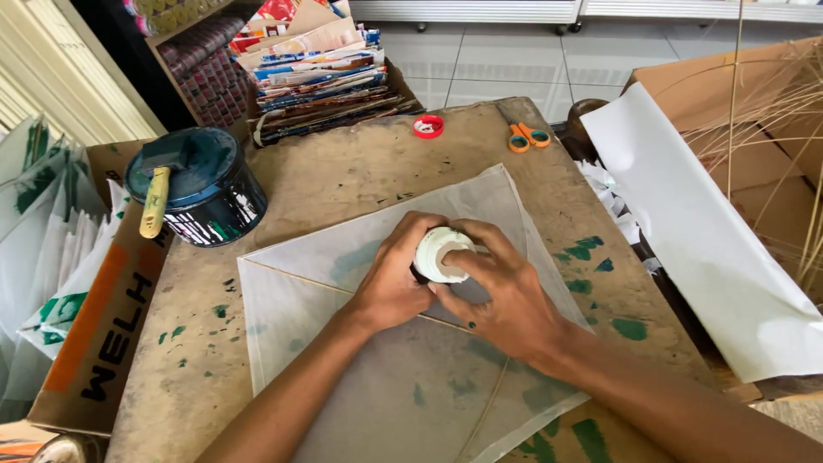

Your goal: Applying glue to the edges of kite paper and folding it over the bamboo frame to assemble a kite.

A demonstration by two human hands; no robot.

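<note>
A small round white tape roll (pixel 443 255) is clasped between both hands: the left hand (pixel 392 279) is wrapped around its near side, and the fingers of the right hand (pixel 506 296) are pressed on its rim. The roll is held just above a square sheet of thin white paper (pixel 386 369) spread on a paint-stained brown cardboard tabletop (pixel 343 167). A dark paint tin (pixel 201 193) with a yellow-handled brush (pixel 155 197), a red cap (pixel 428 126) and orange-handled scissors (pixel 527 136) are set well apart.
</note>
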